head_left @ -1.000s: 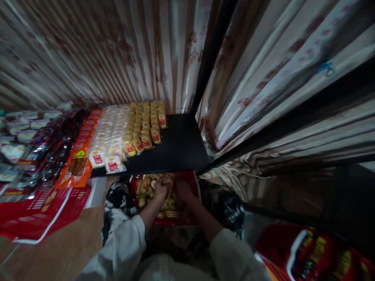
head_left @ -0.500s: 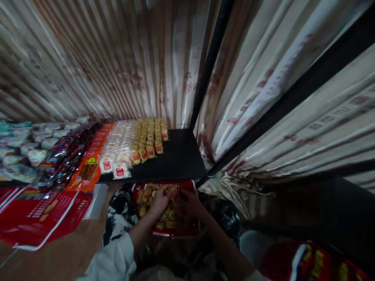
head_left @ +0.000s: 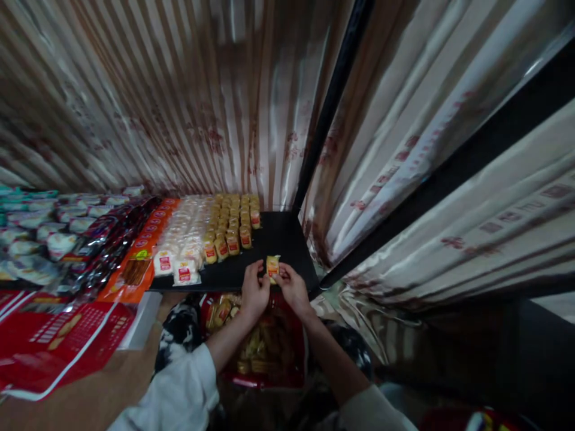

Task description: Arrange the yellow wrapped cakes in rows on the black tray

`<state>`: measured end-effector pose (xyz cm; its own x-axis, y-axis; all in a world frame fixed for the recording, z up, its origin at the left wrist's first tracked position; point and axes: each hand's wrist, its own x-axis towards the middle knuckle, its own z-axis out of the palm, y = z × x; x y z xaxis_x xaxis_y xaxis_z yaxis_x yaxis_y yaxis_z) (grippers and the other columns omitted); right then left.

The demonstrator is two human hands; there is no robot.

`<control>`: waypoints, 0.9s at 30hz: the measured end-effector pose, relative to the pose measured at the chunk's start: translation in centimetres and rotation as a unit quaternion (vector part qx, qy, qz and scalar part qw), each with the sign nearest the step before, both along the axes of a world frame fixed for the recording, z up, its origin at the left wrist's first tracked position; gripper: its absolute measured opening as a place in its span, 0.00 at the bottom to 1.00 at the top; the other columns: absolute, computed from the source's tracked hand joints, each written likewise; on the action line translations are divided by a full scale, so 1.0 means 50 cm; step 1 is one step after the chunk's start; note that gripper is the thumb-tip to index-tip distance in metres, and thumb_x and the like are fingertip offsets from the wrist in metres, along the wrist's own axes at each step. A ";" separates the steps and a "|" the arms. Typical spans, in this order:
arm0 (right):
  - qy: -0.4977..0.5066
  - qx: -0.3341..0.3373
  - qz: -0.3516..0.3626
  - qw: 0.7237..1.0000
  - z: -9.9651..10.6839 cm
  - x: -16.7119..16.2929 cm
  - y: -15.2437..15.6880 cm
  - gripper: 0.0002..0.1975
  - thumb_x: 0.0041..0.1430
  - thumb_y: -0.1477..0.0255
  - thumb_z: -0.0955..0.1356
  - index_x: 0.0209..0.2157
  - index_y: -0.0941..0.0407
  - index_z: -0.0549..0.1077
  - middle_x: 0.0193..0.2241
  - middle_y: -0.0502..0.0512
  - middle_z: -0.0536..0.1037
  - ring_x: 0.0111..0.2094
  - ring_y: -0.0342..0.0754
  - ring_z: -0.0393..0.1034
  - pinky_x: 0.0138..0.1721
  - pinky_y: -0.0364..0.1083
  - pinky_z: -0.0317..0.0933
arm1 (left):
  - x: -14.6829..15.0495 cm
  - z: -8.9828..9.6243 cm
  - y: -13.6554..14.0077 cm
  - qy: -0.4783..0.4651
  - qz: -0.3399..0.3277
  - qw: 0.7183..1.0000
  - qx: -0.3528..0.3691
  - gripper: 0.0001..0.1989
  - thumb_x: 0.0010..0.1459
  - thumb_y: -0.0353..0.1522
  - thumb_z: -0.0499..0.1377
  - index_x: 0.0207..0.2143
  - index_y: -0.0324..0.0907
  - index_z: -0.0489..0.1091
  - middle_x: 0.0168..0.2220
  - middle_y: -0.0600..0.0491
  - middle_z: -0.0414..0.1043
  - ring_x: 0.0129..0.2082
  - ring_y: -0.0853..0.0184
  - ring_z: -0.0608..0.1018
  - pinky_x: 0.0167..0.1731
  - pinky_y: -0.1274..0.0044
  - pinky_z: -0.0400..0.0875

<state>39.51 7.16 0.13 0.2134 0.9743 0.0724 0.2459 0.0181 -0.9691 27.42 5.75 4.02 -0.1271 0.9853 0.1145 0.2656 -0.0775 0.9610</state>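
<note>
A small yellow snack packet [head_left: 272, 268] with a red label is held upright above the black shelf [head_left: 281, 230], near its front edge. My right hand [head_left: 293, 290] pinches it from the right, thumb and fingers closed on its side. On the other side, my left hand [head_left: 255, 292] has its fingers curved and apart, close to the packet's left edge; whether its thumb touches is hard to see. Below my wrists, a red bag [head_left: 294, 353] lies between my knees with many similar yellow packets [head_left: 251, 353] inside. Rows of matching packets [head_left: 231, 233] stand on the shelf to the left.
White snack packets [head_left: 186, 239], an orange bag [head_left: 139, 251], dark shiny packs [head_left: 108, 251] and white-wrapped items [head_left: 40, 230] fill the shelf leftward. A large red bag [head_left: 67, 341] hangs at lower left. A black post [head_left: 321, 114] rises at the shelf's right corner, before a striped curtain [head_left: 215, 102].
Both hands have risen from the open red bag to the shelf's front edge, bringing a yellow snack packet up. The view has tilted slightly upward.
</note>
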 end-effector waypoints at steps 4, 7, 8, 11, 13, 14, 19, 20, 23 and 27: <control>-0.035 0.020 -0.034 0.999 -0.009 -0.008 0.063 0.13 0.49 0.67 0.68 0.39 0.53 0.73 0.33 0.53 0.79 0.34 0.49 0.74 0.36 0.48 0.69 | 0.018 -0.013 0.023 0.036 -0.005 0.999 0.007 0.15 0.55 0.28 0.52 0.45 0.39 0.69 0.47 0.44 0.69 0.48 0.62 0.72 0.50 0.67 0.68; -0.049 0.014 -0.053 0.997 -0.015 -0.013 0.108 0.14 0.49 0.67 0.67 0.40 0.53 0.73 0.33 0.52 0.78 0.35 0.49 0.74 0.39 0.49 0.69 | 0.033 -0.029 0.057 0.029 -0.018 0.999 -0.011 0.14 0.56 0.28 0.51 0.43 0.39 0.71 0.48 0.44 0.70 0.51 0.62 0.72 0.55 0.68 0.63; -0.052 0.010 -0.058 0.997 -0.018 -0.014 0.123 0.14 0.49 0.67 0.66 0.40 0.53 0.73 0.33 0.53 0.78 0.35 0.49 0.74 0.39 0.49 0.69 | 0.037 -0.033 0.070 0.022 -0.019 0.999 -0.020 0.14 0.56 0.28 0.51 0.43 0.39 0.71 0.49 0.44 0.70 0.52 0.62 0.71 0.56 0.68 0.62; -0.061 0.003 -0.061 0.996 -0.030 -0.018 0.165 0.15 0.49 0.68 0.66 0.41 0.54 0.72 0.34 0.54 0.78 0.35 0.49 0.74 0.38 0.48 0.69 | 0.047 -0.040 0.111 -0.002 -0.016 0.999 -0.045 0.16 0.56 0.27 0.51 0.44 0.38 0.72 0.52 0.44 0.69 0.54 0.62 0.70 0.58 0.69 0.60; -0.065 0.006 -0.056 0.996 -0.037 -0.020 0.191 0.16 0.50 0.68 0.65 0.42 0.55 0.72 0.36 0.55 0.78 0.36 0.49 0.74 0.38 0.48 0.68 | 0.049 -0.042 0.136 -0.012 -0.015 0.998 -0.058 0.17 0.56 0.26 0.50 0.45 0.37 0.71 0.53 0.43 0.68 0.55 0.63 0.69 0.59 0.71 0.58; -0.067 0.010 -0.054 0.996 -0.040 -0.021 0.204 0.16 0.50 0.68 0.65 0.42 0.55 0.72 0.37 0.56 0.78 0.36 0.50 0.74 0.39 0.48 0.68 | 0.050 -0.043 0.147 -0.015 -0.014 0.998 -0.063 0.17 0.56 0.26 0.50 0.46 0.36 0.71 0.54 0.42 0.68 0.56 0.63 0.68 0.60 0.71 0.57; -0.091 0.032 -0.061 0.993 -0.036 -0.032 0.263 0.17 0.51 0.66 0.65 0.43 0.54 0.73 0.37 0.55 0.78 0.37 0.50 0.73 0.41 0.49 0.67 | 0.052 -0.038 0.192 -0.036 -0.001 0.997 -0.071 0.19 0.56 0.27 0.51 0.49 0.38 0.69 0.58 0.44 0.64 0.59 0.62 0.65 0.62 0.70 0.53; -0.097 0.034 -0.059 0.993 -0.032 -0.035 0.273 0.18 0.51 0.65 0.65 0.43 0.55 0.73 0.37 0.55 0.78 0.37 0.51 0.73 0.41 0.49 0.66 | 0.052 -0.036 0.200 -0.038 0.001 0.997 -0.073 0.19 0.56 0.27 0.51 0.50 0.38 0.69 0.58 0.44 0.63 0.60 0.62 0.64 0.62 0.70 0.52; -0.106 0.049 -0.048 0.992 -0.020 -0.043 0.299 0.19 0.50 0.65 0.65 0.44 0.56 0.73 0.39 0.56 0.77 0.39 0.51 0.72 0.43 0.49 0.65 | 0.051 -0.026 0.218 -0.040 0.003 0.996 -0.084 0.21 0.58 0.28 0.51 0.54 0.36 0.65 0.60 0.44 0.61 0.61 0.62 0.62 0.63 0.70 0.50; -0.105 0.058 -0.032 0.992 -0.013 -0.055 0.321 0.19 0.51 0.65 0.65 0.45 0.56 0.73 0.40 0.56 0.77 0.40 0.50 0.71 0.44 0.49 0.65 | 0.052 -0.024 0.238 -0.067 0.005 0.993 -0.095 0.22 0.60 0.31 0.50 0.57 0.38 0.61 0.61 0.46 0.58 0.62 0.64 0.60 0.63 0.71 0.48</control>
<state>36.74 23.21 -0.51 0.2421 0.9418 0.2333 0.4466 0.1053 -0.8885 30.03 17.64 2.82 -0.1392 0.9861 -0.0910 0.1350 0.1099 0.9847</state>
